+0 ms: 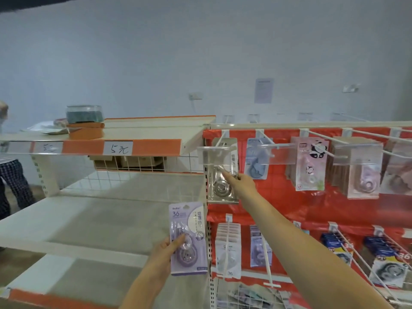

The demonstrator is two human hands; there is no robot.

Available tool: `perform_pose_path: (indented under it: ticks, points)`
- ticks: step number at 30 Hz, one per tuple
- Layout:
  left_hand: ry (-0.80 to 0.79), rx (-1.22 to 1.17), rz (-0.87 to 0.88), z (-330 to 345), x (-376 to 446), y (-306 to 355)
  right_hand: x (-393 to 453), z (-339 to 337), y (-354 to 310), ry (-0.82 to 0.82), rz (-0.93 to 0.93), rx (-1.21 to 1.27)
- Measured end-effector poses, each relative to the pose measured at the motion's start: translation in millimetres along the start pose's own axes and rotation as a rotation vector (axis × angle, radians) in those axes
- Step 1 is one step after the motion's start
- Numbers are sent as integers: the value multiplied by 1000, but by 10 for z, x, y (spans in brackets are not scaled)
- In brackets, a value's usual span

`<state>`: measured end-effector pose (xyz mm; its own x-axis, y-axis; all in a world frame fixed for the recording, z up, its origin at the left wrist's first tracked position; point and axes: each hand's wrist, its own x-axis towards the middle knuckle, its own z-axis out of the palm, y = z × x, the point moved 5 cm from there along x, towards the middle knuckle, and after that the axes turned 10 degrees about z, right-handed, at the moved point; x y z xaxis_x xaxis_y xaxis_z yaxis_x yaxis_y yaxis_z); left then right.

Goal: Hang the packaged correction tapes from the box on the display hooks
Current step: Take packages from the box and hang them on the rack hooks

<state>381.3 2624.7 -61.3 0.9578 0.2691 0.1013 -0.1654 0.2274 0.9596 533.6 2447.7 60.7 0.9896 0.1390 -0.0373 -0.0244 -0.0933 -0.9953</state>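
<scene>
- A lilac packaged correction tape [189,238] is held upright in the left hand [166,253], low and just left of the rack's perforated upright [209,246]; the thumb lies across the clear blister, so this grip is clenched on the card.
- The card shows "36" at its top left, a column of printed characters at the right, and a round purple dispenser under the plastic.
- A second pack [223,172], grey and clear, hangs on the top-left display hook [219,142] behind a transparent label holder [214,156]; the right hand [242,182] reaches up with fingertips pinching the pack's middle, so that grip is grasping the hung pack.
- Along the same top row hang a blue pack [256,161], a pink panda pack [311,163] and thick stacks of brownish-backed packs [359,168], all against a red backing panel [289,201].
- A lower row of hooks carries white, lilac and dark blue packs [334,241]; the blur hides their details.
- To the left stands a white shelf [100,219] with orange edging, its surface bare, and a wire grid behind it.
- The upper shelf [156,128] bears a handwritten price tag [118,148], an orange tape roll [85,130] and a clear tub [84,113] on top of the roll.
- Behind everything is a pale wall [200,52] with a paper notice [263,90].
- A person's chequered trouser leg [13,181] shows at the far left edge.
</scene>
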Motion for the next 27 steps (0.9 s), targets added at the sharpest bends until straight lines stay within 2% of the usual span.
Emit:
perform_pose_path:
  ticks: [9,13,18,20,22,27]
  points:
    - [5,11,-37,-144,373,-219,731,1,-64,179,117,-103]
    - [-59,71,-90,-143,556,-387,806,59,-4,169,153,-86]
    - [-58,20,-143,43,630,-452,656,-46,99,88,71,-168]
    - [-37,29,-121,115,654,-452,558,-225,177,103,40,-292]
    - [-31,60,-99,199,671,-460,459,-466,246,134,25,-521]
    - [-162,121,-77,705,532,-401,137,-1211,338,162,35,-944]
